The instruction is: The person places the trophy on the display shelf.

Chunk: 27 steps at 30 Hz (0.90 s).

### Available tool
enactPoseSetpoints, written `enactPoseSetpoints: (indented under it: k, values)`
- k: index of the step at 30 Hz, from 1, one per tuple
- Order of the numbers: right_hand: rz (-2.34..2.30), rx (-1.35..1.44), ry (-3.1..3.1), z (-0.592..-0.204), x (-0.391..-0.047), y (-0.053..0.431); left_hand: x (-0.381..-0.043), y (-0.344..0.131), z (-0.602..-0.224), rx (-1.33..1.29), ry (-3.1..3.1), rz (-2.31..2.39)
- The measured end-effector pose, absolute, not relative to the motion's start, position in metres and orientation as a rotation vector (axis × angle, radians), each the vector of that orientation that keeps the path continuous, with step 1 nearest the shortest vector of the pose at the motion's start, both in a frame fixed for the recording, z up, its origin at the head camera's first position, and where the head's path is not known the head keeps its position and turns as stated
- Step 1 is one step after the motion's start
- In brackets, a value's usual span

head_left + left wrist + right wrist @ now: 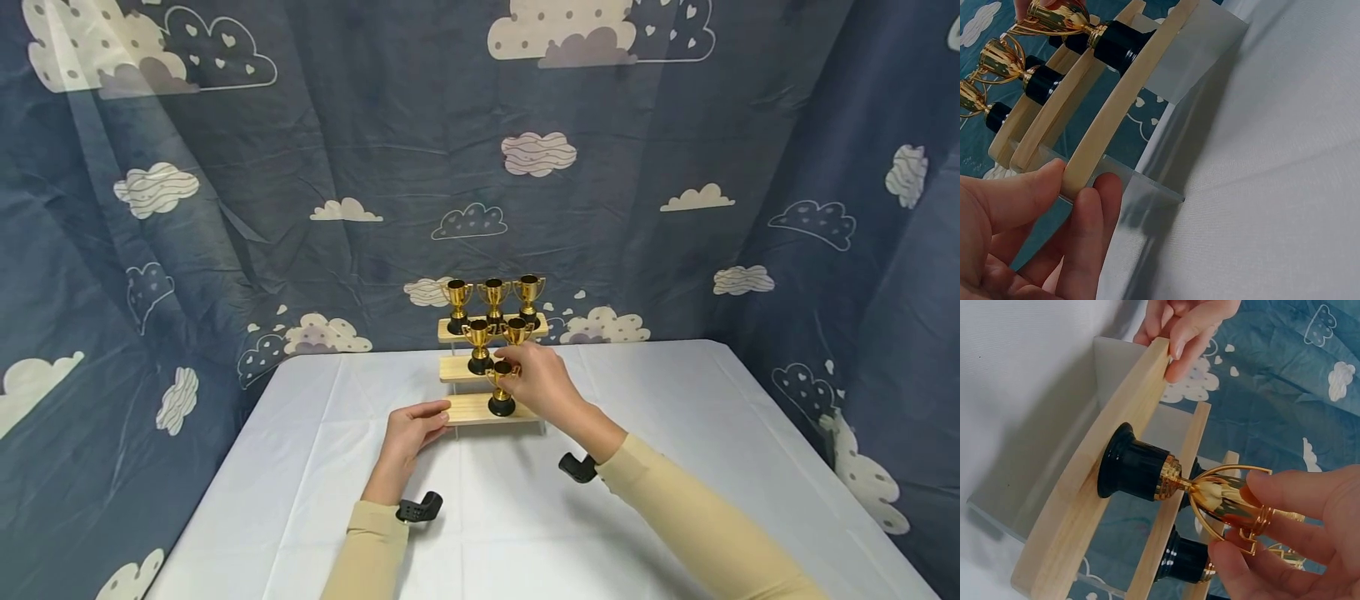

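A three-step wooden display stand (472, 410) with clear side panels stands on the white-covered table. My left hand (408, 433) pinches the left end of its lowest shelf (1110, 119) between thumb and fingers. On that shelf a small gold trophy cup (1216, 494) stands upright on its black base (501, 406), right of the middle. My right hand (542, 382) grips this cup by its bowl from the right. Two more trophy cups (479, 337) are on the middle shelf, the right one partly hidden by my right hand. Three trophy cups (493, 296) stand in a row on the top shelf.
The white tablecloth (315, 517) spreads around the stand on both sides and in front. A dark blue curtain (405, 142) with cloud prints hangs behind and beside the table. A black wrist camera mount (422, 507) sits on the left wrist, another (576, 468) on the right.
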State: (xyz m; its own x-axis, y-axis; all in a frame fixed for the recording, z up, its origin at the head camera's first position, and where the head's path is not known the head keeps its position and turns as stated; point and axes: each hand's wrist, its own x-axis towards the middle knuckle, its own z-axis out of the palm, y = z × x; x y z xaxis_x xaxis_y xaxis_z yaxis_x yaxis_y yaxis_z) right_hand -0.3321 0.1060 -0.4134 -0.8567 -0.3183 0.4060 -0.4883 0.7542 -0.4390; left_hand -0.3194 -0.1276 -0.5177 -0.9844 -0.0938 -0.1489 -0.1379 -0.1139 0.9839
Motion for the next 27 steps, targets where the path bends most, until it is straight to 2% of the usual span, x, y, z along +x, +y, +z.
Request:
enactPoseSetpoints:
  k: [18, 27]
  values:
    - [0.800, 0.641, -2.641, -0.412, -0.333, 0.105, -0.317, -0.133, -0.514, -0.257, 2.110, 2.333]
    - [0.768, 0.603, -2.599, -0.403, -0.322, 0.113, -0.313, -0.145, -0.494, -0.269, 2.428, 2.186]
